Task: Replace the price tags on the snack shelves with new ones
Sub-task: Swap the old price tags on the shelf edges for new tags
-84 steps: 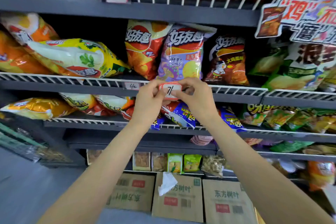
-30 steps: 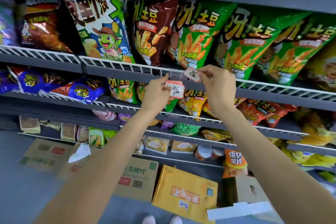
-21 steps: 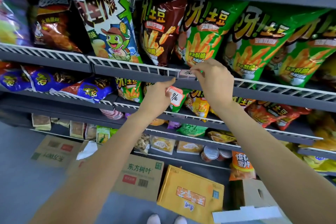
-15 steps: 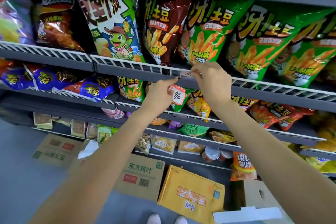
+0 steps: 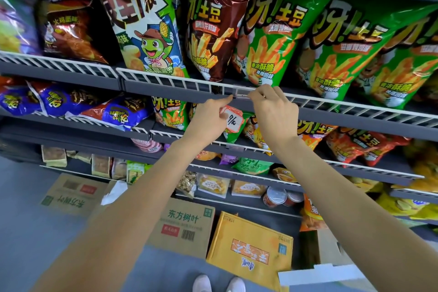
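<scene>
At the wire rail of the chip shelf, the right hand (image 5: 272,111) now pinches a tag into the clear holder (image 5: 239,92); one second ago this tag was still free in the air. The left hand (image 5: 208,116) grips the spare tags (image 5: 233,121) and points its forefinger at the holder, so this swap seems almost finished.

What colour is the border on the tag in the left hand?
Red-orange border on a white price tag, held in the left hand; head view.
</scene>
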